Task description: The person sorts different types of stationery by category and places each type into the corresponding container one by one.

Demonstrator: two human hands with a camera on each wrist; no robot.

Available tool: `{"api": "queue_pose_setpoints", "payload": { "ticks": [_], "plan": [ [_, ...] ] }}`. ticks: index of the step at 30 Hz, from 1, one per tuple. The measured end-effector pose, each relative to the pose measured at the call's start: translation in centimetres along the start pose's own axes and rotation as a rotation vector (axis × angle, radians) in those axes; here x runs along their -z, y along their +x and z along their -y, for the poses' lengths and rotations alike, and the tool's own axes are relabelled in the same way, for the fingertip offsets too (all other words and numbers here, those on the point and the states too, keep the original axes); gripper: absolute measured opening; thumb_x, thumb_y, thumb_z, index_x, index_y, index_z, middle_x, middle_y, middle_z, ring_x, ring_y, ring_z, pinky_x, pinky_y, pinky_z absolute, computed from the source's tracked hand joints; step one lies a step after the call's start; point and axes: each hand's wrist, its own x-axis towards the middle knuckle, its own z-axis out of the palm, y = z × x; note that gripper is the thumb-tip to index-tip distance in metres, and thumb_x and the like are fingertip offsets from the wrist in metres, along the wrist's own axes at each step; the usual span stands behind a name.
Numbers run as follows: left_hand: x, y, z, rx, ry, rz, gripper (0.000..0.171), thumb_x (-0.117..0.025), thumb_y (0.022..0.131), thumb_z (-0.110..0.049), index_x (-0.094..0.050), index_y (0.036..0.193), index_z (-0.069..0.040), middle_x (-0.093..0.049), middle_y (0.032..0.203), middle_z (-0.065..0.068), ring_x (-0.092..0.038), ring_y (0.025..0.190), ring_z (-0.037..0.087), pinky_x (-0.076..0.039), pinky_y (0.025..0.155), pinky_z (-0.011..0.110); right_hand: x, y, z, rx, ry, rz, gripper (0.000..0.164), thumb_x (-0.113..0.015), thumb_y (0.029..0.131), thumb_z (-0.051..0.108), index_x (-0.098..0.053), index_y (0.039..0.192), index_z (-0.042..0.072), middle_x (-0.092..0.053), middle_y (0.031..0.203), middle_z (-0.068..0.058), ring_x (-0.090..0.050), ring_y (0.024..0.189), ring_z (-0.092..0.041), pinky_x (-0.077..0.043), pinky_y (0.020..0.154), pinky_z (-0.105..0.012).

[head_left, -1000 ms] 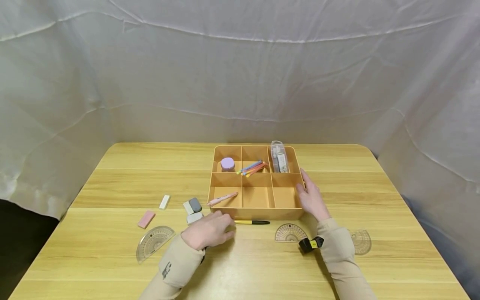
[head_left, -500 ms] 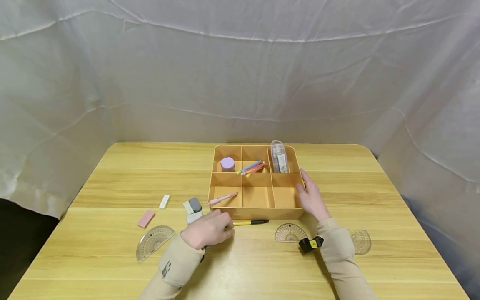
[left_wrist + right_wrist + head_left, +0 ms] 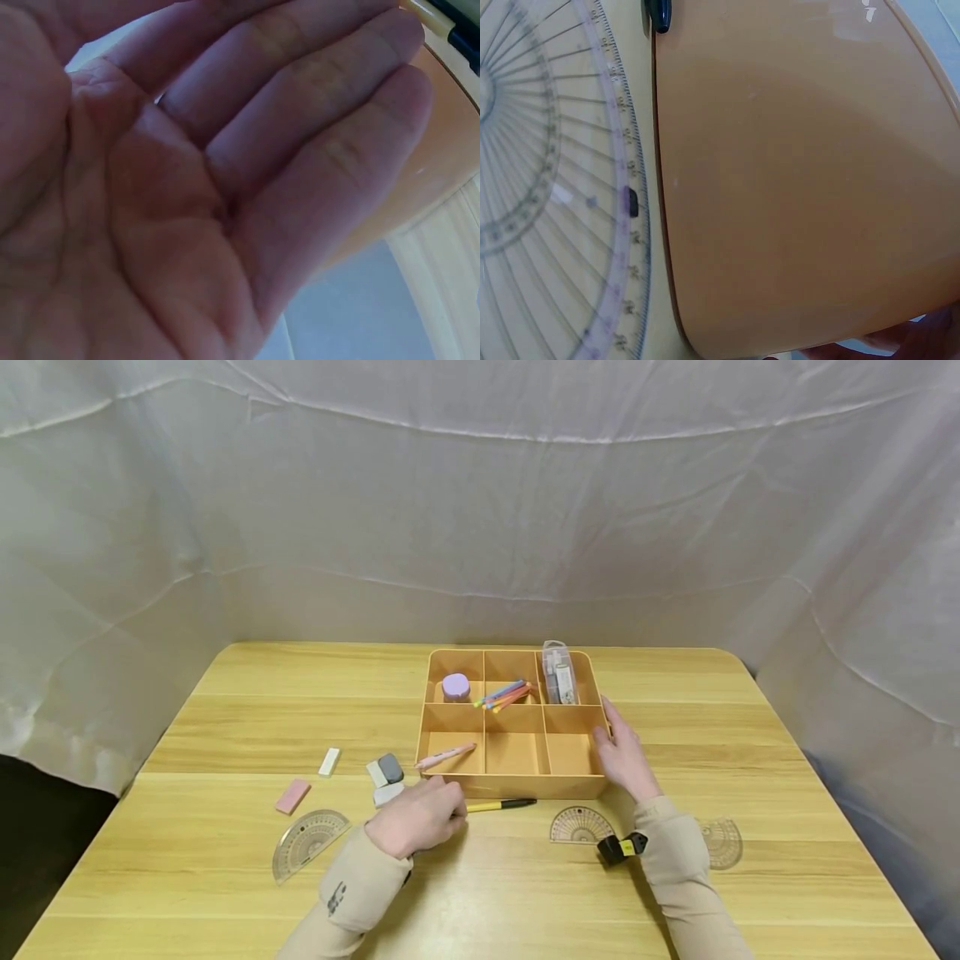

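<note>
An orange six-compartment organizer tray [image 3: 525,787] stands on the table. My right hand [image 3: 626,760] grips its right wall, thumb over the rim and fingers outside; a bit of those fingers [image 3: 900,346] shows in the right wrist view. At the tray's front left, my left hand [image 3: 423,816] pinches the left end of a yellow-and-black pen [image 3: 501,805] lying along the tray's front wall. That end is hidden behind the fingers. In the left wrist view the fingers [image 3: 330,172] bend toward the pen [image 3: 461,37]. A pink pen [image 3: 445,757] leans in the front left compartment.
The back compartments hold a purple-lidded jar [image 3: 456,687], several coloured sticks [image 3: 506,695] and a clear case [image 3: 558,675]. Left lie a white eraser [image 3: 329,762], a pink eraser [image 3: 292,796], a grey-and-white eraser [image 3: 389,767] and a protractor [image 3: 309,843]. Another protractor [image 3: 579,827] lies in front.
The yellow-and-black pen has shifted slightly left and turned a little, with my left fingers at its end. My right hand and the tray stay in place.
</note>
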Motion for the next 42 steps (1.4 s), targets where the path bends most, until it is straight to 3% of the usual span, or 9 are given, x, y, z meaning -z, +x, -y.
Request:
{"api": "queue_pose_setpoints", "payload": {
  "ticks": [3, 7, 15, 21, 26, 34, 42],
  "plan": [
    [0.0, 0.0, 0.0, -0.012, 0.001, -0.019, 0.04, -0.056, 0.076, 0.013, -0.043, 0.052, -0.016, -0.025, 0.051, -0.01, -0.027, 0.05, 0.004, -0.02, 0.048, 0.016, -0.1, 0.0, 0.0, 0.007, -0.001, -0.008, 0.057, -0.034, 0.104, 0.007, -0.02, 0.158, -0.003, -0.031, 0.157, -0.034, -0.031, 0.144, -0.053, -0.025, 0.12, -0.063],
    [-0.2, 0.0, 0.1, -0.02, 0.031, -0.061, 0.043, -0.056, 0.074, 0.015, -0.039, 0.051, -0.017, -0.025, 0.051, -0.009, -0.027, 0.05, 0.004, -0.02, 0.047, 0.016, -0.1, 0.0, 0.0, 0.017, -0.001, -0.012, 0.057, -0.035, 0.103, 0.007, -0.021, 0.158, -0.003, -0.032, 0.156, -0.035, -0.032, 0.144, -0.054, -0.026, 0.12, -0.064],
    [-1.4, 0.6, -0.5, 0.062, 0.186, -0.156, 0.035, -0.066, 0.078, 0.012, -0.054, 0.055, -0.012, -0.054, 0.059, 0.0, -0.041, 0.054, 0.009, -0.035, 0.044, 0.022, -0.1, 0.0, 0.0, 0.018, 0.006, -0.007, 0.057, -0.034, 0.104, 0.006, -0.019, 0.158, -0.003, -0.032, 0.157, -0.033, -0.031, 0.145, -0.053, -0.024, 0.121, -0.063],
    [-2.3, 1.0, -1.2, 0.112, 0.331, -0.255, 0.023, -0.068, 0.078, 0.013, -0.063, 0.068, -0.008, -0.063, 0.068, 0.005, -0.055, 0.058, 0.015, -0.048, 0.048, 0.033, -0.1, -0.1, 0.0, 0.016, 0.009, -0.011, 0.057, -0.034, 0.104, 0.006, -0.02, 0.158, -0.004, -0.031, 0.157, -0.034, -0.03, 0.145, -0.053, -0.024, 0.121, -0.063],
    [-3.3, 1.4, -1.6, 0.12, 0.414, -0.31, 0.019, -0.071, 0.077, 0.01, -0.066, 0.072, -0.008, -0.068, 0.074, 0.008, -0.065, 0.065, 0.025, -0.052, 0.05, 0.04, 0.0, -0.1, 0.1, 0.016, 0.006, -0.017, 0.056, -0.034, 0.104, 0.005, -0.021, 0.157, -0.004, -0.032, 0.156, -0.034, -0.031, 0.145, -0.052, -0.026, 0.121, -0.062],
    [-4.1, 1.7, -1.8, 0.13, 0.477, -0.321, 0.022, -0.073, 0.076, 0.008, -0.065, 0.069, -0.011, -0.068, 0.072, 0.006, -0.064, 0.063, 0.025, -0.048, 0.047, 0.039, 0.0, 0.0, 0.0, 0.02, 0.009, -0.009, 0.057, -0.034, 0.103, 0.005, -0.019, 0.158, -0.004, -0.032, 0.156, -0.035, -0.031, 0.145, -0.053, -0.024, 0.121, -0.062],
    [-4.4, 1.7, -1.8, 0.071, 0.532, -0.322, 0.024, -0.076, 0.07, 0.007, -0.065, 0.069, -0.014, -0.066, 0.068, 0.003, -0.061, 0.059, 0.021, -0.044, 0.045, 0.033, 0.0, -0.1, 0.2, 0.001, 0.016, 0.0, 0.057, -0.033, 0.104, 0.006, -0.018, 0.158, -0.003, -0.028, 0.159, -0.033, -0.027, 0.147, -0.052, -0.022, 0.123, -0.061]
  ]
}}
